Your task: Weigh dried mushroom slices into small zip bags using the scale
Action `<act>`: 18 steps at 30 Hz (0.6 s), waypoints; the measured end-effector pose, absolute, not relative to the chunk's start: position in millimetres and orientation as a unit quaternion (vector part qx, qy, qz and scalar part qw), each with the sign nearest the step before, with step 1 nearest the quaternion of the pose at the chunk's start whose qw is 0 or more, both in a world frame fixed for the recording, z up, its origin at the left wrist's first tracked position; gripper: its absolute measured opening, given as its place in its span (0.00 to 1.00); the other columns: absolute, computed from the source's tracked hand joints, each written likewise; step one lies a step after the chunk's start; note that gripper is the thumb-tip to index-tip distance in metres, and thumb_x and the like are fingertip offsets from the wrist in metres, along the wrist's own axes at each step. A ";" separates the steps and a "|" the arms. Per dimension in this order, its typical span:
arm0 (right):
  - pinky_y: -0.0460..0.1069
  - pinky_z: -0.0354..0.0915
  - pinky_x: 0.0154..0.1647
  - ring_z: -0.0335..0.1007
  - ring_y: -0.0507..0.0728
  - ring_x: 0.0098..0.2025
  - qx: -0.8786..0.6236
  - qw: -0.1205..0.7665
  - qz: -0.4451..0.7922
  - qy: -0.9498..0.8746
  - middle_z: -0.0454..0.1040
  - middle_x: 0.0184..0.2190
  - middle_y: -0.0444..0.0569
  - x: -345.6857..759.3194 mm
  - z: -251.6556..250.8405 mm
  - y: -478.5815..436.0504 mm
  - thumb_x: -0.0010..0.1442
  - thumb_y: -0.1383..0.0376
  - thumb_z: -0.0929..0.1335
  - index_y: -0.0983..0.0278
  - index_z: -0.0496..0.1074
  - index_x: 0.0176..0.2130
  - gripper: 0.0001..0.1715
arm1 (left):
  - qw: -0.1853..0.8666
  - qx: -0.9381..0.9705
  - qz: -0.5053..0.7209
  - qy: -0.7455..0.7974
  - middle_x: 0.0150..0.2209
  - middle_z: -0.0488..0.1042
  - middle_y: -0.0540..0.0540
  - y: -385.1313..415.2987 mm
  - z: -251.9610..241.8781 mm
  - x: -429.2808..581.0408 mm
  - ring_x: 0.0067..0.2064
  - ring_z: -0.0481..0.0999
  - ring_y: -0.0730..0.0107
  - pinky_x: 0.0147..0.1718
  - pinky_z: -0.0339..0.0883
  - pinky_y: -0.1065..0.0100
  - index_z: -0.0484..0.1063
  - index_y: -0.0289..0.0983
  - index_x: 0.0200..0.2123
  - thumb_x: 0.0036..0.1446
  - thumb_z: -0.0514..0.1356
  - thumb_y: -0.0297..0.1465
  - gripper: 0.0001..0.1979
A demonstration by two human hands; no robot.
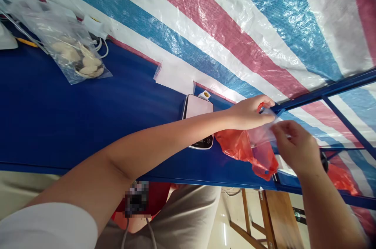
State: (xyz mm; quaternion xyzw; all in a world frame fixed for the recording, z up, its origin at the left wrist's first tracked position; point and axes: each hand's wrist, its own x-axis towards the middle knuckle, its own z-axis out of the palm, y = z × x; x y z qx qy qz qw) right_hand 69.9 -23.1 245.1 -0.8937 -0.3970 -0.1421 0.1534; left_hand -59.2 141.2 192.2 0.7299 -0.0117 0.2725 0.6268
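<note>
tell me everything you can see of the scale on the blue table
The scale lies flat on the blue tabletop. It has rounded corners, a pale top plate, a bright metallic-looking rim and, at the near end, a dark panel with a round button mark; any reading is illegible. The left forearm passes over its middle, hiding part of it; whether they touch is unclear. The red bag lies to its right.

The red bag (233,144) is glossy, crinkled plastic, the striped sheeting (211,21) shiny woven plastic.
</note>
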 end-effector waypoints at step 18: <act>0.56 0.67 0.39 0.75 0.62 0.34 -0.865 0.224 -0.191 -0.407 0.80 0.33 0.52 89.6 249.5 -33.8 0.63 0.49 0.66 0.60 0.75 0.39 0.19 | 0.624 0.735 0.266 0.024 0.66 0.68 0.39 142.4 189.0 -59.3 0.60 0.73 0.60 0.57 0.69 0.63 0.65 0.40 0.57 0.64 0.55 0.37 0.19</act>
